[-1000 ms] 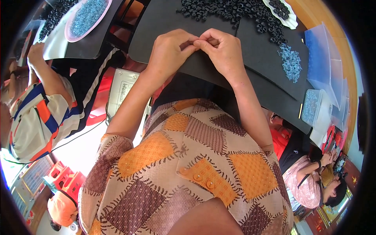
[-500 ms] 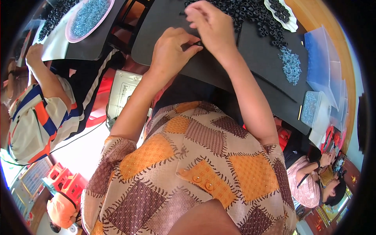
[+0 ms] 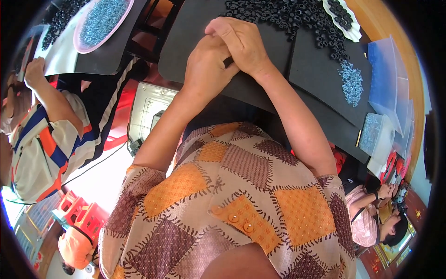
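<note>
My two hands meet above the black tabletop. My left hand [image 3: 206,65] is closed, with its fingertips hidden under the right hand; a dark patch shows by its thumb, where the earlier frame shows a small black ring-like part pinched. Over it lies my right hand [image 3: 245,45], fingers bent together across the left fingers; what they hold, if anything, is hidden. Beyond the hands spreads a heap of small black ring-like parts [image 3: 278,16]. To the right, a small pile of light-blue tiny pieces [image 3: 351,84] rests on a black board [image 3: 320,76].
A white scalloped dish [image 3: 354,33] of black parts stands far right. Clear plastic bins [image 3: 388,79] and a tub of blue pieces [image 3: 370,132] line the right edge. At left, a pink-rimmed tray [image 3: 76,39] holds blue pieces beside another person [image 3: 51,135]. Another person [image 3: 367,214] sits at right.
My right hand has come down and left onto my left hand, covering its fingertips and the small black part. The view has shifted slightly, so the table's things appear farther right.
</note>
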The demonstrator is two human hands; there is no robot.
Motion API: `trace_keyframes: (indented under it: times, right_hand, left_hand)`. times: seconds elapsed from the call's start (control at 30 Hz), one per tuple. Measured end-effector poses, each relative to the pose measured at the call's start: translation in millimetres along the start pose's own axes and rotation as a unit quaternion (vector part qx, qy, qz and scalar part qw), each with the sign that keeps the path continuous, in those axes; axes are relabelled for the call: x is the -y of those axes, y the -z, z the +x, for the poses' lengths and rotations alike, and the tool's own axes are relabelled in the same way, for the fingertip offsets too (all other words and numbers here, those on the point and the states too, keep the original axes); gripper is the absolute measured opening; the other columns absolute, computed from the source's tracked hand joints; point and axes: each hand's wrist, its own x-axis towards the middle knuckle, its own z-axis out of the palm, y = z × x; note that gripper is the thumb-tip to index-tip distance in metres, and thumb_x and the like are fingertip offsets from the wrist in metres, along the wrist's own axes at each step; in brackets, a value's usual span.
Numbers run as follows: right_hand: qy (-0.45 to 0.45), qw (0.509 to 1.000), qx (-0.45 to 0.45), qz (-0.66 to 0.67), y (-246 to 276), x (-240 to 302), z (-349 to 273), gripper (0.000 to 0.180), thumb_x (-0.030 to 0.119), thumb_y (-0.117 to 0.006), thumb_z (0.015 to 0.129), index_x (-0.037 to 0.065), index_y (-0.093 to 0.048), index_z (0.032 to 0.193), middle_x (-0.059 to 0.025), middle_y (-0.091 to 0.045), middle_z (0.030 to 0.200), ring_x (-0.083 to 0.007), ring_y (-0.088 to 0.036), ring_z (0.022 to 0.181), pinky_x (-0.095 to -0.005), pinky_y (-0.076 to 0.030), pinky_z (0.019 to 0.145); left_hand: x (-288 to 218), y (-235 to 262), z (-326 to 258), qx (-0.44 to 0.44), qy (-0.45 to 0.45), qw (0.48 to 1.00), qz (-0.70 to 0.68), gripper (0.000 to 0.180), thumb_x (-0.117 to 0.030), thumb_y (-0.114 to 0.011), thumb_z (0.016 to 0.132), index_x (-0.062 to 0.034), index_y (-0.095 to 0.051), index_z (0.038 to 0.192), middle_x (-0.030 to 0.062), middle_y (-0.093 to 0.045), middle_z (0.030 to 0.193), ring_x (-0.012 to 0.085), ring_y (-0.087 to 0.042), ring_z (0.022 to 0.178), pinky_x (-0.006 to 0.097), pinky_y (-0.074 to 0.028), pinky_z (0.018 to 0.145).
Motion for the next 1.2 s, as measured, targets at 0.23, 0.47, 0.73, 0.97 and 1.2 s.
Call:
trace_keyframes:
  times: [0.23,0.47,0.73,0.97,1.2]
  right_hand:
    - [-0.062,0.989,-0.018,0.129,9.8,-3.7,0.1,0.045,0.035,-0.04,0.105,0.001,-0.069,0.098,-0.0058,-0.068,0.086,-0.0127,-0.061,0.08,-0.0276,-0.05,0.074]
    - [-0.059,0.982,-0.061,0.166,16.8,-5.6,-3.0,0.047,0.038,-0.041,0.106,0.001,-0.07,0.099,-0.0058,-0.068,0.085,-0.0112,-0.06,0.077,-0.0253,-0.047,0.074]
    - [-0.068,0.976,-0.124,0.163,27.1,-8.7,-15.3,0.047,0.037,-0.043,0.105,0.0,-0.07,0.097,-0.0056,-0.069,0.084,-0.011,-0.06,0.076,-0.0252,-0.047,0.073]
    - [-0.057,0.979,-0.173,0.086,60.0,19.3,-38.1,0.026,0.023,-0.055,0.101,0.002,-0.07,0.098,-0.0052,-0.07,0.084,-0.0102,-0.063,0.075,-0.0258,-0.05,0.07]
    - [-0.093,0.973,0.006,-0.212,79.6,33.0,-89.8,0.034,0.004,-0.074,0.078,0.009,-0.067,0.112,-0.0093,-0.071,0.103,-0.0286,-0.069,0.08,-0.0354,-0.055,0.073]
  left_hand:
    - [2.9,1.2,3.0,0.045,-0.014,0.999,0.022,0.019,-0.012,-0.079,0.071,-0.0047,-0.072,0.087,0.0074,-0.067,0.089,0.0285,-0.062,0.091,0.041,-0.052,0.077]
    - [-11.4,2.2,2.3,0.079,0.01,0.997,0.015,0.016,-0.014,-0.077,0.074,-0.0052,-0.072,0.087,0.0068,-0.068,0.083,0.0275,-0.065,0.081,0.04,-0.052,0.071]
    - [-25.7,-8.7,2.2,0.119,0.062,0.99,-0.044,0.018,-0.007,-0.076,0.076,0.0006,-0.069,0.091,0.0109,-0.068,0.082,0.0231,-0.068,0.067,0.033,-0.054,0.063]
    - [-26.1,-17.7,9.0,0.131,-0.031,0.991,0.008,0.018,-0.006,-0.075,0.077,-0.0003,-0.07,0.093,0.01,-0.067,0.081,0.0202,-0.066,0.067,0.031,-0.054,0.064]
    - [-21.2,-15.0,9.2,0.137,-0.002,0.99,-0.028,0.021,-0.006,-0.075,0.078,-0.0019,-0.071,0.097,0.0091,-0.067,0.08,0.017,-0.064,0.067,0.03,-0.053,0.064]
